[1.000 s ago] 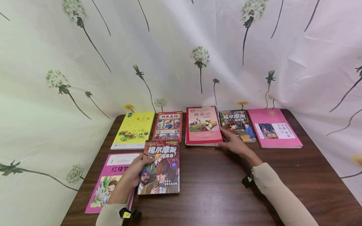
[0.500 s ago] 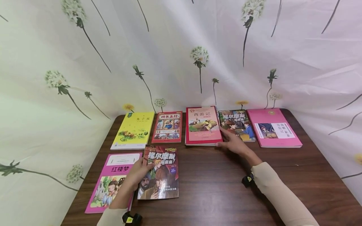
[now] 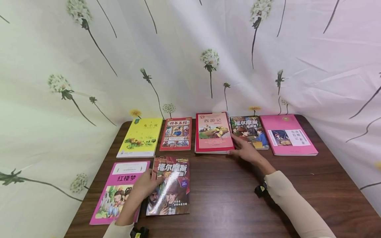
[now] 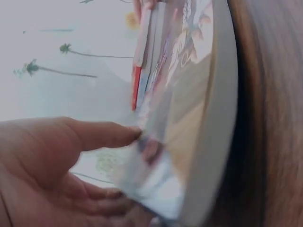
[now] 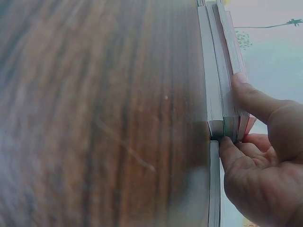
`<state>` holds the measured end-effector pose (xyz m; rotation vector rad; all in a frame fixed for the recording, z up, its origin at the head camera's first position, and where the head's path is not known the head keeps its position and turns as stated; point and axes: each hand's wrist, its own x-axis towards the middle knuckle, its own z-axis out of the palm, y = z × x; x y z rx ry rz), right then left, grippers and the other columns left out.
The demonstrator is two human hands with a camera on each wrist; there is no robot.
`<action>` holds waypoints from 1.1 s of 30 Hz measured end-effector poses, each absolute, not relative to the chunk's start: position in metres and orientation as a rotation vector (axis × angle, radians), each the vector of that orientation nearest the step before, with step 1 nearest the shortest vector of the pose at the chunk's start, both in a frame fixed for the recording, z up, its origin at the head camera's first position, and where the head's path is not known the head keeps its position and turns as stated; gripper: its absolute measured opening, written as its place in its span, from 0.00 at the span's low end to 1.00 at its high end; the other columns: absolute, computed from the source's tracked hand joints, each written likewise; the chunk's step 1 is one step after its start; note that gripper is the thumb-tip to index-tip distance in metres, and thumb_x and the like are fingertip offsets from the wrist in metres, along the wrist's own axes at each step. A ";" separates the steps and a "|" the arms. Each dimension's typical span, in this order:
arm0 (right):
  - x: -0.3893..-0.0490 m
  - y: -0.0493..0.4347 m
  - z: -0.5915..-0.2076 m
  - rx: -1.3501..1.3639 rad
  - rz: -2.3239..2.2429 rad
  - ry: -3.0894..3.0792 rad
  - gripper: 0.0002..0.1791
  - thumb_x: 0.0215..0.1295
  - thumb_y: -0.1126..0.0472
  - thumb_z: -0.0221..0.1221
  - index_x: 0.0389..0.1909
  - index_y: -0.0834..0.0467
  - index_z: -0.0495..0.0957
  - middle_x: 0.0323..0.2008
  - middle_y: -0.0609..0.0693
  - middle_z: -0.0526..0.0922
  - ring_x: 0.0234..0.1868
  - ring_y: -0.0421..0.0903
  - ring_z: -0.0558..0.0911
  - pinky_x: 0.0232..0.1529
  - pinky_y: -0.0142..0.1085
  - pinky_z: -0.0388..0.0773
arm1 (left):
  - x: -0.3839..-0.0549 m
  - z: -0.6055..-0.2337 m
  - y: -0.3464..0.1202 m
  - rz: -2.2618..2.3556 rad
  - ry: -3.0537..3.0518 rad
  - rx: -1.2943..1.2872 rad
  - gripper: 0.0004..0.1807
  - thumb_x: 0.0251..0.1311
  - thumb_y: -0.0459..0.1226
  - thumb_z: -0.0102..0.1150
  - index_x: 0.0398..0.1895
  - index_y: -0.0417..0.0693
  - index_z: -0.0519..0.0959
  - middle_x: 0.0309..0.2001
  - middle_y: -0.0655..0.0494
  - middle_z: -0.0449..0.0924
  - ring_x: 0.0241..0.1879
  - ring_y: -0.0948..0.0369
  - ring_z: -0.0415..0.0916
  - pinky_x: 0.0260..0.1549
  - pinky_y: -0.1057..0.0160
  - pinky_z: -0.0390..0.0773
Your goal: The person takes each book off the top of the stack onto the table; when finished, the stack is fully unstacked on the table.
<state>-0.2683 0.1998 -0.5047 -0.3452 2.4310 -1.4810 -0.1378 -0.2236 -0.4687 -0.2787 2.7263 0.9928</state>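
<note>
A detective book with a dark cover (image 3: pixel 172 185) lies front left on the brown table (image 3: pixel 232 201). My left hand (image 3: pixel 145 185) grips its left edge. In the left wrist view the thumb (image 4: pixel 102 135) lies on the glossy cover of the detective book (image 4: pixel 199 109), with the other fingers under it. My right hand (image 3: pixel 244 150) rests with straight fingers against the near right corner of a red and pink book stack (image 3: pixel 212 132). The right wrist view shows that hand (image 5: pixel 265 165) with one finger along the edge of the book stack (image 5: pixel 222 94) and another at the corner.
A yellow book (image 3: pixel 141 137), a red picture book (image 3: pixel 176 134), a second detective book (image 3: pixel 248 130) and a pink book (image 3: pixel 287 134) line the back of the table. Another pink book (image 3: pixel 117 191) lies front left. A flower-print curtain (image 3: pixel 178 49) surrounds the table.
My left hand has brought the detective book down and a little nearer, from tilted up to almost flat on the table. The right hand has stayed at the stack's corner.
</note>
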 end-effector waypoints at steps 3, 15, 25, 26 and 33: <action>-0.268 0.200 -0.505 -0.344 -1.483 2.433 0.52 0.73 0.61 0.68 0.88 0.55 0.46 0.85 0.63 0.51 0.84 0.61 0.58 0.79 0.55 0.65 | -0.134 -0.466 -0.221 0.864 2.887 -0.195 0.31 0.66 0.44 0.71 0.61 0.27 0.75 0.50 0.31 0.79 0.42 0.42 0.81 0.40 0.43 0.84; -0.269 0.199 -0.508 -0.357 -1.483 2.436 0.52 0.73 0.60 0.68 0.88 0.54 0.46 0.85 0.62 0.51 0.84 0.61 0.58 0.80 0.54 0.64 | -0.127 -0.474 -0.215 0.727 2.902 0.166 0.44 0.59 0.49 0.79 0.74 0.35 0.74 0.80 0.30 0.59 0.77 0.29 0.59 0.68 0.29 0.72; -0.268 0.199 -0.506 -0.331 -1.470 2.440 0.52 0.73 0.59 0.69 0.88 0.53 0.46 0.86 0.63 0.50 0.84 0.61 0.57 0.80 0.54 0.63 | -0.134 -0.472 -0.211 0.743 2.915 0.184 0.42 0.60 0.46 0.79 0.72 0.33 0.75 0.79 0.29 0.62 0.77 0.30 0.60 0.70 0.29 0.71; -0.268 0.199 -0.506 -0.330 -1.472 2.439 0.52 0.73 0.59 0.68 0.88 0.54 0.46 0.86 0.63 0.50 0.84 0.61 0.57 0.81 0.55 0.63 | -0.137 -0.470 -0.210 0.749 2.924 0.190 0.41 0.61 0.45 0.78 0.71 0.32 0.75 0.78 0.29 0.63 0.77 0.29 0.61 0.70 0.29 0.71; -0.268 0.200 -0.507 -0.343 -1.474 2.444 0.52 0.73 0.60 0.68 0.88 0.54 0.46 0.86 0.63 0.50 0.84 0.61 0.57 0.80 0.55 0.63 | -0.163 -0.456 -0.186 0.822 2.955 0.222 0.35 0.66 0.43 0.73 0.72 0.35 0.75 0.72 0.34 0.74 0.71 0.35 0.72 0.68 0.34 0.75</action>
